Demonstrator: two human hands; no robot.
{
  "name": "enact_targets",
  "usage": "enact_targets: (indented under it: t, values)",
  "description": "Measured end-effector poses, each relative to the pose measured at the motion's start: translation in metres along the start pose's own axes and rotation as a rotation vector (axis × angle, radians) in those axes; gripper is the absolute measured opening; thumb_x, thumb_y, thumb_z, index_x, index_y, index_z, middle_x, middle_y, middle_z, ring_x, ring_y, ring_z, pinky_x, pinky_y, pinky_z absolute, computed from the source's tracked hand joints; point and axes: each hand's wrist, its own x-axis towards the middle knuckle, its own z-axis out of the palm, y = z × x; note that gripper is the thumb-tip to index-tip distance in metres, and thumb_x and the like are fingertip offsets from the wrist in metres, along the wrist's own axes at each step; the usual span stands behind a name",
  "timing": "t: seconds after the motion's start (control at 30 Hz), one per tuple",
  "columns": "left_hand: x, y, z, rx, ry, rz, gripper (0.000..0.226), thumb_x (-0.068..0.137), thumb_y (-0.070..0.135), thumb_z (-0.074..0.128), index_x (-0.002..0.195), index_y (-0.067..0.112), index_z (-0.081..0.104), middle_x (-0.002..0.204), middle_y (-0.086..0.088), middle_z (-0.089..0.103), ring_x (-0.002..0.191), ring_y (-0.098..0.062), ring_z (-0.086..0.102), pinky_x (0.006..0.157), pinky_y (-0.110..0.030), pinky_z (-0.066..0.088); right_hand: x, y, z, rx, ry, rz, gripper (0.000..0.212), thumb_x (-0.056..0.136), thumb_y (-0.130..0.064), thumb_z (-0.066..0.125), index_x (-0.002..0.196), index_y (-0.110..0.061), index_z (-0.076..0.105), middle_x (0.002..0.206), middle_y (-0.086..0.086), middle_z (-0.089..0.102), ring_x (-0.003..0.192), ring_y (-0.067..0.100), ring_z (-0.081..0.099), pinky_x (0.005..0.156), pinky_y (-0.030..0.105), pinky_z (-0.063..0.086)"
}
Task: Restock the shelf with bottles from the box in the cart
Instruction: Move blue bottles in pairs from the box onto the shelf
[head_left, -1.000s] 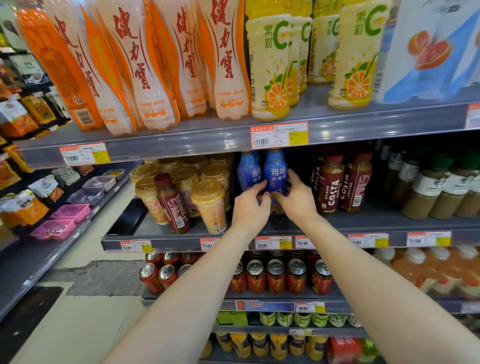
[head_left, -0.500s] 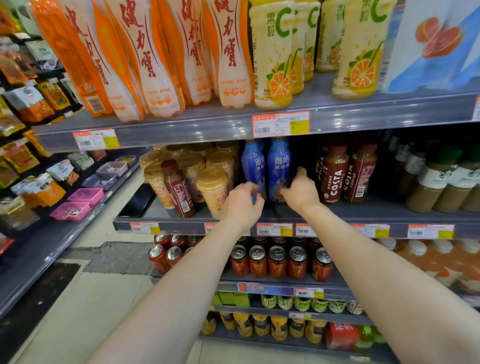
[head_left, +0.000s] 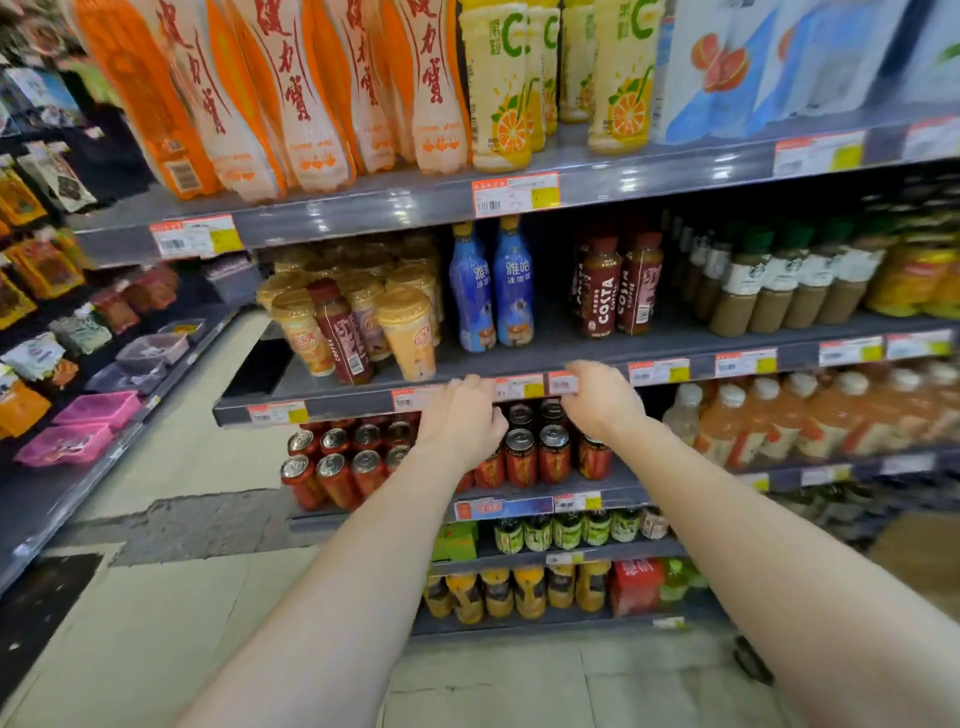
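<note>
The two blue bottles now stand by themselves, upright and side by side on the middle shelf, between the capped cups and the Costa bottles. Both hands have let go and dropped back: the left hand and right hand hang empty, fingers loosely curled, at the shelf's front edge.

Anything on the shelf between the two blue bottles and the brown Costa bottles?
Head view: bare grey shelf between the two blue bottles and the brown Costa bottles; nothing stands in the gap.
</note>
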Motion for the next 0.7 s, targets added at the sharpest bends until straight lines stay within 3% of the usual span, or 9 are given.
enact_targets:
  t: [0.23, 0.33, 0.6, 0.7]
  values:
    - [-0.082, 0.063, 0.019, 0.000, -0.088, 0.146, 0.037, 0.096, 0.042, 0.050, 0.118, 0.015, 0.062, 0.114, -0.010, 0.064, 0.104, -0.032, 0.062, 0.082, -0.041, 0.049, -0.124, 0.057, 0.008, -0.269, -0.113, 0.062, 0.043, 0.093, -0.021, 0.056, 0.136, -0.014, 0.053, 0.135, 0.009, 0.056, 0.116, 0.030, 0.059, 0.085, 0.042, 0.055]
    - [-0.105, 0.105, 0.026, -0.006, -0.126, 0.243, 0.035, 0.097, 0.042, 0.048, 0.115, 0.014, 0.060, 0.112, -0.010, 0.064, 0.103, -0.032, 0.062, 0.080, -0.041, 0.047, -0.169, 0.096, 0.001, -0.279, -0.109, 0.147, 0.043, 0.095, -0.019, 0.054, 0.138, -0.018, 0.051, 0.133, 0.006, 0.058, 0.108, 0.027, 0.062, 0.071, 0.035, 0.052]
    - [-0.138, 0.261, 0.049, -0.040, -0.204, 0.431, 0.037, 0.093, 0.042, 0.051, 0.118, 0.017, 0.061, 0.118, -0.008, 0.065, 0.111, -0.031, 0.061, 0.093, -0.042, 0.046, -0.274, 0.228, -0.046, -0.207, -0.094, 0.364, 0.046, 0.093, -0.018, 0.054, 0.139, -0.018, 0.051, 0.138, 0.006, 0.054, 0.122, 0.027, 0.056, 0.095, 0.042, 0.053]
    - [-0.142, 0.331, 0.060, -0.041, -0.258, 0.507, 0.042, 0.094, 0.045, 0.051, 0.122, 0.016, 0.060, 0.120, -0.009, 0.065, 0.112, -0.032, 0.061, 0.094, -0.043, 0.048, -0.314, 0.293, -0.065, -0.198, -0.097, 0.452, 0.041, 0.090, -0.021, 0.057, 0.131, -0.018, 0.056, 0.129, 0.007, 0.059, 0.115, 0.027, 0.060, 0.092, 0.039, 0.053]
